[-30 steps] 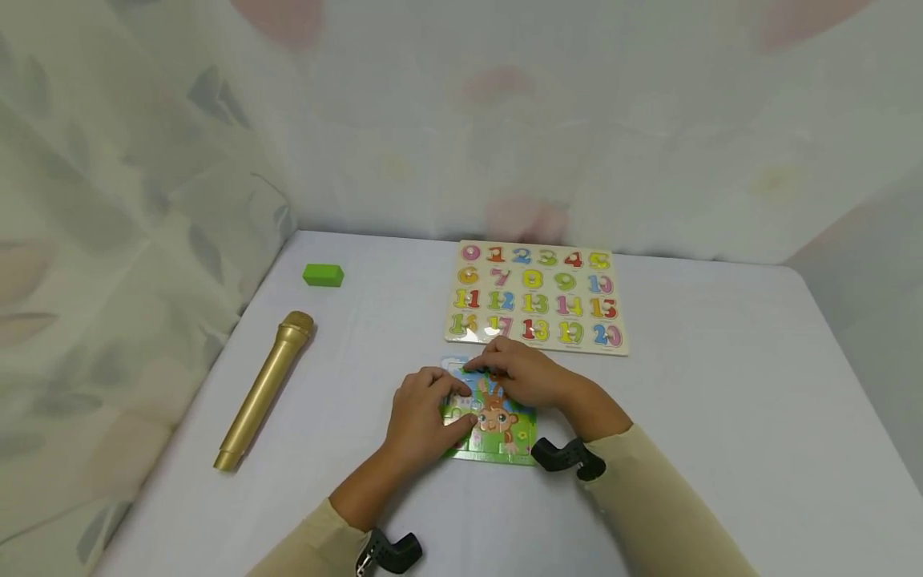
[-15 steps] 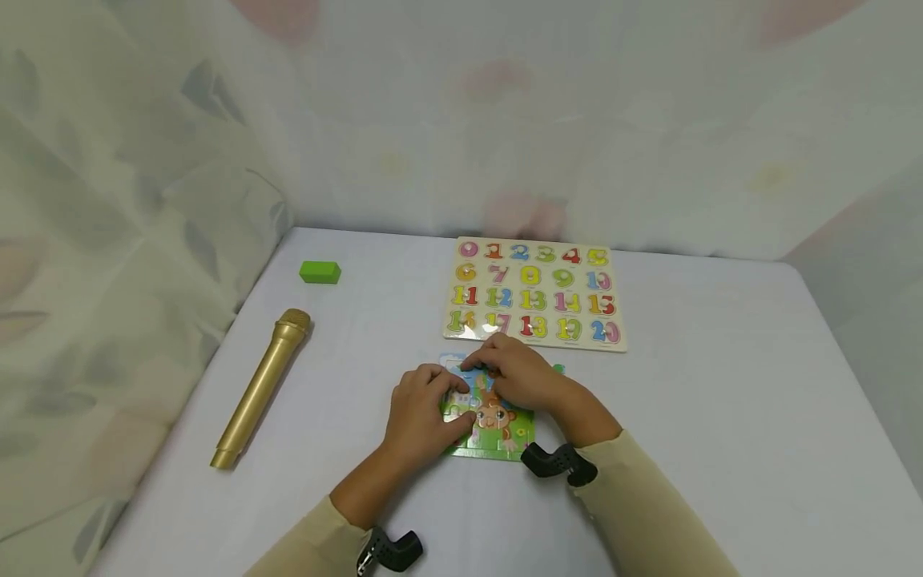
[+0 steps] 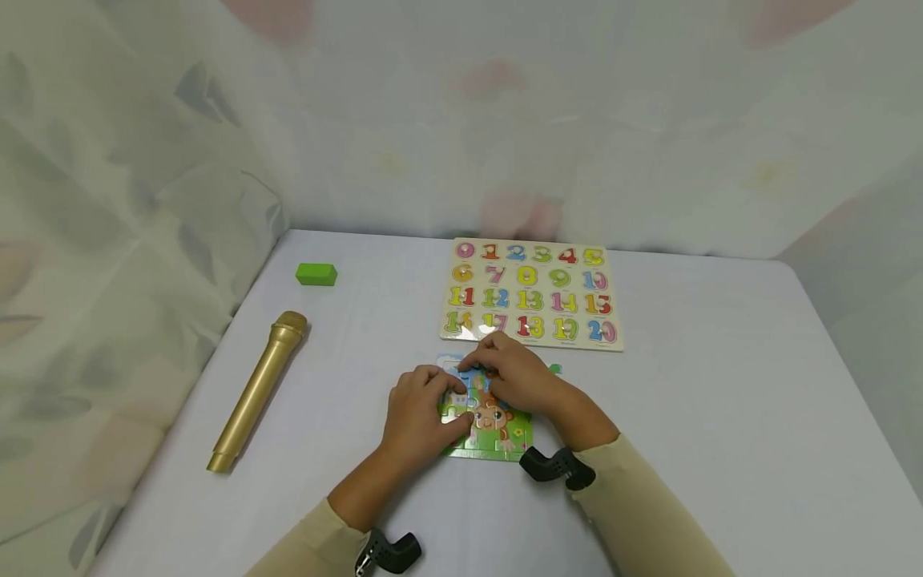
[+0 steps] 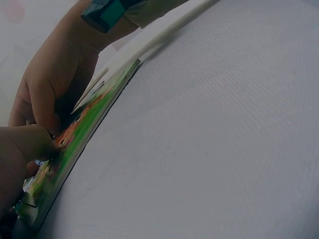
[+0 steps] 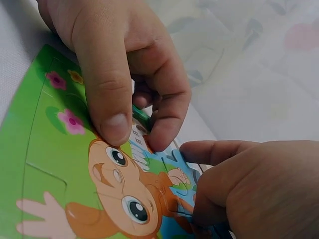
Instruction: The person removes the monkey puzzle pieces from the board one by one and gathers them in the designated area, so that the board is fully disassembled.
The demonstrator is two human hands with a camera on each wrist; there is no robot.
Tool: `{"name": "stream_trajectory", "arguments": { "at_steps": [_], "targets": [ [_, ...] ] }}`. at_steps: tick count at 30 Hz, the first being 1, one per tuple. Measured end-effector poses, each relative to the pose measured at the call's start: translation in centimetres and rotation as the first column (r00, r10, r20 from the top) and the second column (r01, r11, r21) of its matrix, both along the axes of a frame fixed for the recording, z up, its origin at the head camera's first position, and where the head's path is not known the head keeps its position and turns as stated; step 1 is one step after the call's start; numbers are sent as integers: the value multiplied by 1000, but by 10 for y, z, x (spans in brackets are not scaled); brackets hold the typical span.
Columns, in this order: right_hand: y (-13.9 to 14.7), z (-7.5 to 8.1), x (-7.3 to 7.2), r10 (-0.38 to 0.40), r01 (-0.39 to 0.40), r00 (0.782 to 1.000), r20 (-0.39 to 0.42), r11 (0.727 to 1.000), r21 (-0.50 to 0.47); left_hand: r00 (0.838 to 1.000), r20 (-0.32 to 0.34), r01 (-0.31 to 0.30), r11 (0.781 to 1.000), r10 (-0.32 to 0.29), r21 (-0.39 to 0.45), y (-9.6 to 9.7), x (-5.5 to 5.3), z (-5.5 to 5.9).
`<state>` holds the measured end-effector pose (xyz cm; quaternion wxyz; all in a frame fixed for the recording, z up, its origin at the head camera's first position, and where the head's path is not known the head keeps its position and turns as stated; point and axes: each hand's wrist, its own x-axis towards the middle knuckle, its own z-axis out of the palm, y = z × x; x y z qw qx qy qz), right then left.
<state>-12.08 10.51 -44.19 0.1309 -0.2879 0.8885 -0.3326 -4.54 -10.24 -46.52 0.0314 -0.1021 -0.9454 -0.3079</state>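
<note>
A small jigsaw puzzle [image 3: 497, 437] with a monkey picture lies on the white table in front of me. My left hand [image 3: 418, 413] holds its left side, curled fingers at the edge and thumb on the picture, as the right wrist view also shows. At the upper part, my right hand [image 3: 519, 377] bends over the puzzle; index finger and thumb are at a blue puzzle piece [image 5: 174, 158] that looks slightly raised. Part of the puzzle's top is hidden under the fingers. Just past the right hand, a small green thing [image 3: 555, 369] shows, mostly covered.
Behind the puzzle lies a wooden number board [image 3: 534, 292], close to the right fingers. A gold microphone [image 3: 259, 393] lies at the left, with a green block [image 3: 316, 275] beyond it. Patterned cloth [image 3: 389, 120] hangs along the back and left.
The right hand has shifted slightly left and its wrist has moved nearer the puzzle, uncovering the small green thing. The left hand keeps its place.
</note>
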Motion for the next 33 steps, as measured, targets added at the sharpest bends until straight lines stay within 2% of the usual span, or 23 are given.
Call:
{"name": "stream_trajectory", "arguments": {
  "at_steps": [13, 23, 30, 33],
  "targets": [
    [6, -2, -2, 37, -34, 999, 35, 997, -67, 999, 31, -10, 1000, 10, -3, -1, 0, 1],
    [10, -4, -5, -1, 6, 998, 69, 997, -73, 999, 32, -7, 1000, 7, 2, 0, -1, 0],
    [12, -5, -5, -8, 16, 998, 70, 993, -117, 1000, 26, -1, 1000, 1, 4, 0, -1, 0],
    [12, -4, -6, -11, 26, 995, 99, 989, -147, 1000, 27, 0, 1000, 0, 3, 0, -1, 1]
  ]
}}
